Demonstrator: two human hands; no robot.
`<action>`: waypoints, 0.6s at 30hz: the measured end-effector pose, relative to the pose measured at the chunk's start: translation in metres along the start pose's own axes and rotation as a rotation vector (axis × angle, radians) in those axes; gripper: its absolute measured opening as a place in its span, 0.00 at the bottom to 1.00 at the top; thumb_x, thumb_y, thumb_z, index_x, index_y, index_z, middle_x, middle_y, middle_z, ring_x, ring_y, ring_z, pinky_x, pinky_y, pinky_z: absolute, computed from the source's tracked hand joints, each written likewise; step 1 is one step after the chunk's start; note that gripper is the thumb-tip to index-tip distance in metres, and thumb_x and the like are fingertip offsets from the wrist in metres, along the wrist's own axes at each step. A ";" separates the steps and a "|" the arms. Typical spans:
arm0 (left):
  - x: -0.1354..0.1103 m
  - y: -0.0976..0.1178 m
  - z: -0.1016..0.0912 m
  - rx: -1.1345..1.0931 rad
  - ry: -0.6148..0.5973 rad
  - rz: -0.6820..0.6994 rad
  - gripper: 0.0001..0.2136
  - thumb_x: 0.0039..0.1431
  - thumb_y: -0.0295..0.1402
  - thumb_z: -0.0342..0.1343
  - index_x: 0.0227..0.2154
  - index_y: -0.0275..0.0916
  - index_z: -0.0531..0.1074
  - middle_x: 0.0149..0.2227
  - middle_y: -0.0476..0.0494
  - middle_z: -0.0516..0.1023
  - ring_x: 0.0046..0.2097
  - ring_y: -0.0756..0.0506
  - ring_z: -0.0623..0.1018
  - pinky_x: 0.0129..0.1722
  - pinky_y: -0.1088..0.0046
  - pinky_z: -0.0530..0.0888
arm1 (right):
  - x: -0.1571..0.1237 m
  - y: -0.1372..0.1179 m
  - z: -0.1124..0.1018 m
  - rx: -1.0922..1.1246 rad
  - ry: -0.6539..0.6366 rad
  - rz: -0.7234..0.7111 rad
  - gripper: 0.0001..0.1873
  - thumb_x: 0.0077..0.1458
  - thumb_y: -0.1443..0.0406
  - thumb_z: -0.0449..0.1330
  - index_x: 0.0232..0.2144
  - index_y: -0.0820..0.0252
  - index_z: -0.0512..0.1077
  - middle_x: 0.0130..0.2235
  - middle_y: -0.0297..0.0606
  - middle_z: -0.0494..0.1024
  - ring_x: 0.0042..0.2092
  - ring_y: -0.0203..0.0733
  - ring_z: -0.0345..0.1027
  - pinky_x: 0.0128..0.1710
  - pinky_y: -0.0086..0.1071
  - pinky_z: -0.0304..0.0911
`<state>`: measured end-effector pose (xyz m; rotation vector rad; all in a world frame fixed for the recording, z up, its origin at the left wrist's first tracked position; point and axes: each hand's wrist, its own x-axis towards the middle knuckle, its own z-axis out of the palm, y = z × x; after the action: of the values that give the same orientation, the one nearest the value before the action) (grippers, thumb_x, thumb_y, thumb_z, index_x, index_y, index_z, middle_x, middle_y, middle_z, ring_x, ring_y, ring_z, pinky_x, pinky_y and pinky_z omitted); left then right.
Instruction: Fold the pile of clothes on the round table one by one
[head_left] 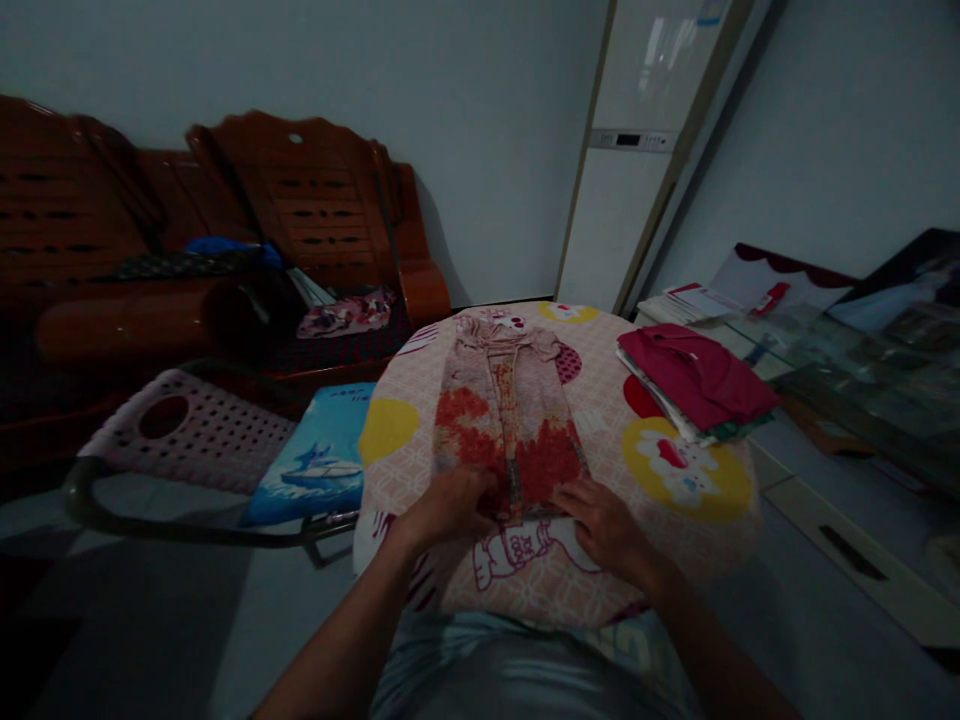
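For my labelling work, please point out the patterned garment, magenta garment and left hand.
Patterned garment (538,447), head view: reddish print.
Magenta garment (697,375), head view: upper surface.
Left hand (457,500), head view: back.

Table cover (600,350): smooth, matt; can't tell cloth or plastic. Garment (469,415) I'm touching on top of it: thin matt cloth, lightly wrinkled. Folded stack (694,375) on its right side: matt cloth, smooth top piece. Left of the cover: chair (217,430), woven bands look like plastic, frame smooth, looks like metal; blue pad (322,430), smooth, slight sheen. Beyond it, left: bench (315,215), glossy wood. Beyond it, right: tall appliance (619,225), glossy, reflective front.
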<state>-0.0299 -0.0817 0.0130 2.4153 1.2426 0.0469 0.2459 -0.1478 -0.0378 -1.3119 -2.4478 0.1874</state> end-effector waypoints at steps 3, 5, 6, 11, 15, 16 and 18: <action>-0.008 0.009 0.015 0.071 0.060 -0.004 0.17 0.47 0.36 0.65 0.41 0.41 0.72 0.46 0.40 0.75 0.48 0.39 0.73 0.45 0.67 0.69 | 0.005 -0.002 0.003 -0.065 -0.011 -0.013 0.27 0.50 0.77 0.51 0.50 0.59 0.73 0.51 0.44 0.74 0.52 0.46 0.65 0.53 0.43 0.63; -0.011 0.013 0.022 0.099 0.099 -0.005 0.14 0.52 0.35 0.61 0.42 0.41 0.71 0.47 0.39 0.73 0.49 0.39 0.72 0.47 0.65 0.69 | 0.009 -0.002 0.006 -0.107 0.014 -0.016 0.24 0.52 0.77 0.50 0.48 0.60 0.74 0.49 0.45 0.75 0.49 0.46 0.65 0.51 0.42 0.63; -0.012 0.013 0.025 0.113 0.116 -0.008 0.12 0.55 0.33 0.58 0.43 0.40 0.70 0.47 0.39 0.73 0.49 0.39 0.72 0.47 0.64 0.69 | 0.009 0.000 0.009 -0.123 0.035 -0.016 0.23 0.53 0.77 0.50 0.48 0.61 0.74 0.48 0.46 0.76 0.48 0.46 0.66 0.51 0.42 0.64; -0.017 0.008 0.038 0.147 0.184 -0.023 0.15 0.61 0.24 0.46 0.47 0.42 0.70 0.47 0.41 0.72 0.49 0.41 0.71 0.47 0.64 0.69 | 0.001 0.015 0.022 -0.161 0.170 -0.017 0.24 0.55 0.76 0.49 0.50 0.63 0.73 0.48 0.47 0.76 0.50 0.47 0.66 0.51 0.42 0.63; -0.020 -0.002 0.050 0.059 0.264 0.001 0.14 0.60 0.24 0.48 0.45 0.42 0.73 0.45 0.41 0.75 0.48 0.41 0.72 0.50 0.63 0.68 | -0.007 0.026 0.025 -0.138 0.240 -0.002 0.23 0.55 0.76 0.48 0.48 0.62 0.75 0.47 0.46 0.78 0.49 0.47 0.67 0.51 0.43 0.64; -0.021 -0.005 0.052 0.022 0.285 0.001 0.14 0.59 0.24 0.48 0.44 0.41 0.74 0.44 0.41 0.75 0.47 0.42 0.73 0.50 0.64 0.68 | -0.006 0.028 0.023 -0.115 0.252 0.012 0.22 0.54 0.76 0.49 0.47 0.61 0.75 0.45 0.45 0.78 0.48 0.47 0.68 0.50 0.42 0.65; -0.021 -0.010 0.049 -0.057 0.298 0.003 0.14 0.58 0.23 0.49 0.42 0.41 0.75 0.42 0.42 0.77 0.45 0.43 0.75 0.48 0.68 0.69 | 0.000 0.030 0.018 -0.053 0.281 0.055 0.21 0.53 0.76 0.49 0.44 0.60 0.76 0.42 0.44 0.79 0.46 0.46 0.69 0.48 0.40 0.66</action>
<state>-0.0400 -0.1106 -0.0326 2.4230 1.3423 0.4516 0.2627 -0.1299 -0.0630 -1.3291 -2.1957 -0.0461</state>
